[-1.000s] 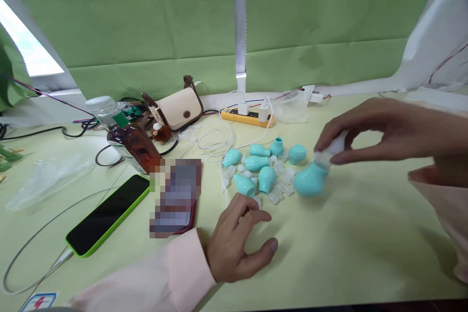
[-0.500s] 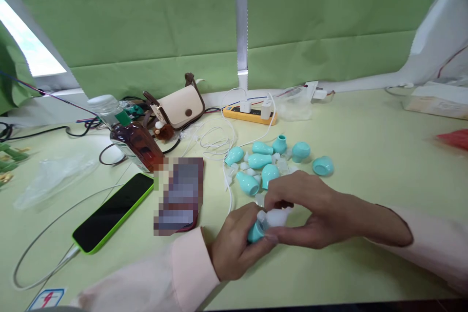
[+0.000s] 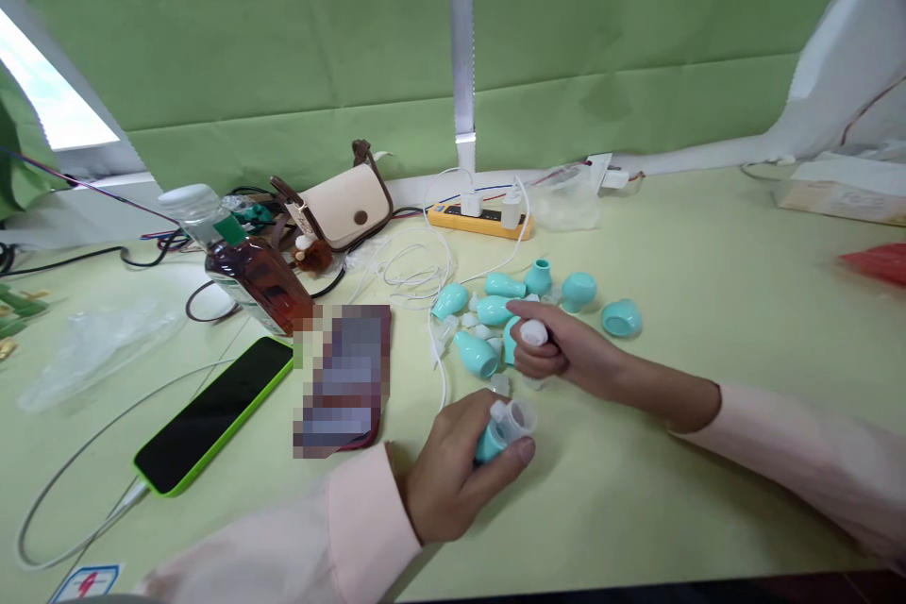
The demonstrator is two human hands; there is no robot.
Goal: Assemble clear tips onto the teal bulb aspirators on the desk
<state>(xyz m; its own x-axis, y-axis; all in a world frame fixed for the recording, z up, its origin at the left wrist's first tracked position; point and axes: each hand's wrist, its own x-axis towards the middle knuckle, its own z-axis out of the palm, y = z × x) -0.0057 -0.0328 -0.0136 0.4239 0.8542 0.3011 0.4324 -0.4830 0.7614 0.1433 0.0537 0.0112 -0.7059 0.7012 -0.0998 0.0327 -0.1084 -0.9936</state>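
Note:
My left hand [image 3: 453,467] rests on the table, fingers wrapped round a teal rubber bulb [image 3: 490,442] with a clear plastic cup-shaped piece [image 3: 514,417] seated on its mouth. My right hand [image 3: 559,349] reaches into a pile of teal bulbs [image 3: 495,310] and small clear plastic pieces [image 3: 445,332], pinching a white rounded cap [image 3: 533,332] between thumb and fingers. One teal bulb [image 3: 622,317] lies apart to the right of the pile.
A green-cased phone [image 3: 216,413] with a white cable lies at left, next to a dark wallet [image 3: 343,377]. A bottle of brown drink [image 3: 237,260], a cream handbag [image 3: 340,206] and a yellow power strip [image 3: 481,219] stand behind. A box [image 3: 839,198] and something red [image 3: 878,262] sit far right.
My right hand left the bulb in my left hand and moved up to the pile, now pinching a white cap. The clear piece stays on the bulb in my left hand.

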